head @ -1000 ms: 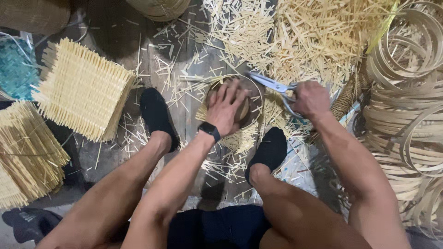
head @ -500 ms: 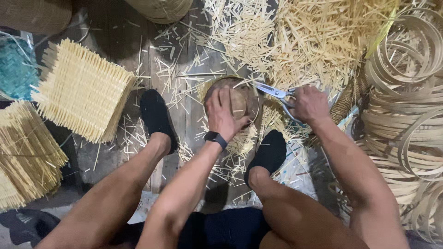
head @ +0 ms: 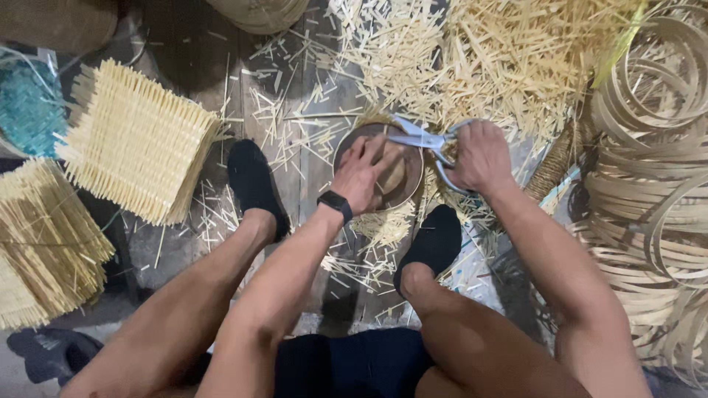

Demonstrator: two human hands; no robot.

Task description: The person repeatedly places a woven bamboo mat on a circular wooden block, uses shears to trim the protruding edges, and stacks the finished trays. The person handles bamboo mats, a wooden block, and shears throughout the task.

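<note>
The left hand (head: 365,171) lies flat, fingers spread, pressing down on a round woven bamboo disc with a dark rim (head: 402,190) that sits on the wooden floor (head: 184,44) between the person's 2 black-socked feet (head: 254,184). The right hand (head: 483,156) is clenched through the handles of a pair of large silver scissors (head: 420,140), whose blades reach across the disc's upper edge, just beside the left fingertips.

The disc looks light and thin, stiff at its rim but springy and splintery where cut strip ends stick out; it seems best held by flat pressure on its middle or by a pinch at the rim, away from the blades. The scissors look heavy and rigid.

Pale bamboo offcuts (head: 472,51) are heaped beyond the disc and scattered around it. A stack of square woven bamboo mats (head: 136,140) lies to the left, with a second stack (head: 40,243) nearer. Coiled bamboo hoops (head: 656,162) pile up on the right.
</note>
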